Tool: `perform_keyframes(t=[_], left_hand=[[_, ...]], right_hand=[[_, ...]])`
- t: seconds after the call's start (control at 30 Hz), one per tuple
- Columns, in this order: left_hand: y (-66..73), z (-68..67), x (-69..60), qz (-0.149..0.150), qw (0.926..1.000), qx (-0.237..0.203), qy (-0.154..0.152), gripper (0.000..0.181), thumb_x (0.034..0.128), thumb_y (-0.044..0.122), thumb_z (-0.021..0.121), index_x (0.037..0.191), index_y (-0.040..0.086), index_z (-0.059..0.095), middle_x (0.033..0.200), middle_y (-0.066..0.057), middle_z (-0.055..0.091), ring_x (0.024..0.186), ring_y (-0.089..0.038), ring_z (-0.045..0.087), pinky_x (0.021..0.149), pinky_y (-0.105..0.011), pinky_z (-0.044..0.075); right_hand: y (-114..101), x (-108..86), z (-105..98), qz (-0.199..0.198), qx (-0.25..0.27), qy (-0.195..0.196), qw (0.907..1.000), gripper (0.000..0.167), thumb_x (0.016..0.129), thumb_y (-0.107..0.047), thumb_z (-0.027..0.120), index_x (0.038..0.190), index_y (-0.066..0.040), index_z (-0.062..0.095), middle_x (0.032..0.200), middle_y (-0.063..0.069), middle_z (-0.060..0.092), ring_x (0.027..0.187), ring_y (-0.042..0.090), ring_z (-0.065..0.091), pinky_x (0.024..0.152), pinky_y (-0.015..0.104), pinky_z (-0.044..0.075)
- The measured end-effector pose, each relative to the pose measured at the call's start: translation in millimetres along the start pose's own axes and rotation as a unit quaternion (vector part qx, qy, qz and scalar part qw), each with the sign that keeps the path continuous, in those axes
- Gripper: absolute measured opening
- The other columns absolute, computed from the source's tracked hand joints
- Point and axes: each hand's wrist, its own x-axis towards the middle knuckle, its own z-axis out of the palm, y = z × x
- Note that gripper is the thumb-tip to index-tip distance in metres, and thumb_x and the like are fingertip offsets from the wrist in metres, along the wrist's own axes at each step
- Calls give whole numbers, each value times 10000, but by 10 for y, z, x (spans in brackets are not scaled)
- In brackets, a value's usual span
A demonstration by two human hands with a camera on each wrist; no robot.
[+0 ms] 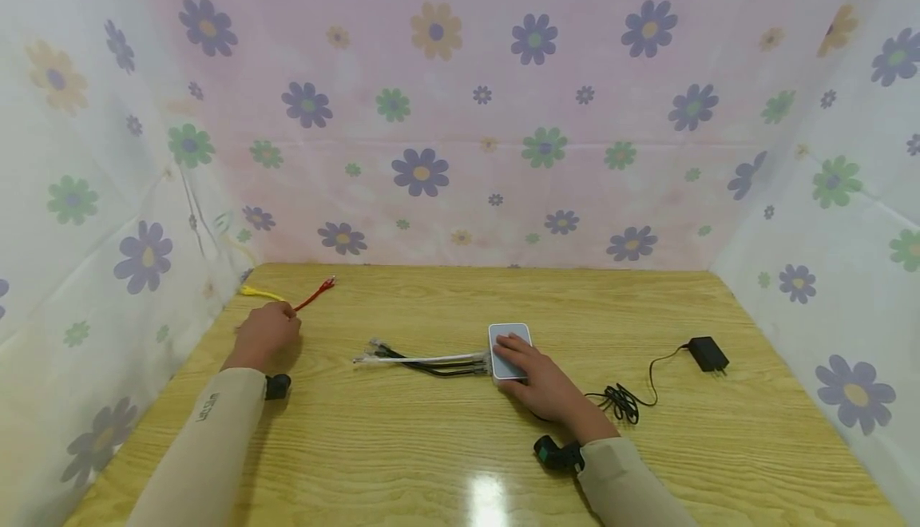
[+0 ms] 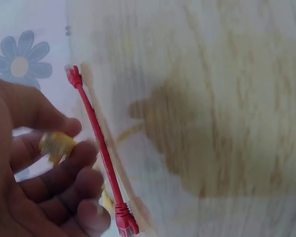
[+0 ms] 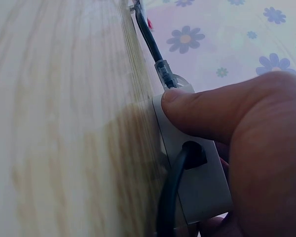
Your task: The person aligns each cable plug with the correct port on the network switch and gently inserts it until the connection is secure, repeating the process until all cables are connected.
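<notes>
The left hand (image 1: pixel 267 329) pinches the yellow cable (image 2: pixel 58 146) near the red cable (image 1: pixel 314 295); the right hand (image 1: pixel 542 387) grips the box (image 1: pixel 509 334) on the desk (image 1: pixel 402 463). Picking up seems in hand; lifting calls for a firm pinch.

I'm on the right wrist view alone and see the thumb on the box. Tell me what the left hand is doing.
Observer: The left hand pinches a yellow plug.
Operator: Now tell me what lies beyond the right hand, to its right.
Observer: A black power adapter lies there in the head view.
Operator: I make out a black cable at the white box. Name any other colour plugged in beside it.
Observer: A white cable runs out from the box's left side.
</notes>
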Motion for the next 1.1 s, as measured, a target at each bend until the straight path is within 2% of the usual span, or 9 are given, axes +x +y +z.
perform_keyframes(t=[0.13,0.2,0.3,0.37,0.47,0.6,0.77,0.9,1.1], left_hand=[[7,-16,25,-5,9999,-120,-69,509,970,286,387,1269,-88,559,1148,-295,628,769,-333,599,647,-416,484],[17,-29,34,49,9997,-229,-88,523,970,254,336,1323,-85,520,1144,-306,615,630,-248,518,558,-349,425],[34,-62,30,210,9996,-171,20,488,953,140,334,1358,-87,482,1189,-338,577,555,-200,424,506,-312,349],[43,-79,22,295,9994,-23,172,469,929,70,374,1357,-89,481,1191,-345,580,558,-221,469,493,-319,364],[41,-92,11,377,9978,208,502,438,918,22,428,1335,-91,497,1174,-330,605,710,-324,610,549,-373,465],[54,-100,-5,502,9938,252,958,383,944,24,448,1296,-109,520,1111,-323,635,801,-387,650,635,-451,527],[103,-136,-26,670,9875,302,1397,355,966,54,475,1273,-117,523,1101,-320,636,597,-274,605,569,-410,503],[142,-170,-37,754,9803,138,1822,332,973,66,488,1252,-107,541,1073,-318,644,460,-179,471,468,-324,400],[208,-216,-78,825,9698,-56,2295,315,969,42,483,1242,-99,551,1012,-328,654,403,-161,391,416,-291,323]], right_hand=[[-11,1,-3,7,-7,-3,10000,594,951,-284,624,1488,-150,408,1584,46,305,1479,311,236,1108,562,335],[-14,1,-4,13,1,10,10000,594,951,-284,625,1487,-150,409,1584,46,307,1478,313,239,1107,563,336],[-11,1,-2,0,-1,32,10000,591,950,-281,626,1485,-146,414,1581,49,313,1476,315,243,1104,565,338],[-6,1,2,-16,-8,37,10000,590,950,-280,626,1484,-145,415,1580,48,316,1476,314,243,1104,564,338],[2,2,8,-52,-28,41,10000,588,952,-281,623,1484,-142,415,1577,49,320,1477,312,241,1106,561,337],[6,2,13,-78,-32,53,10000,586,952,-282,622,1482,-138,417,1575,50,324,1477,311,241,1107,559,338],[6,2,13,-77,-40,79,9999,585,951,-283,624,1481,-142,420,1574,46,326,1475,311,245,1104,560,341],[7,0,12,-69,-15,88,9999,585,950,-284,626,1480,-143,421,1574,46,327,1475,315,245,1103,563,340],[10,-2,12,-91,-10,96,9999,585,949,-282,628,1478,-138,424,1572,51,330,1473,319,248,1099,567,343]])
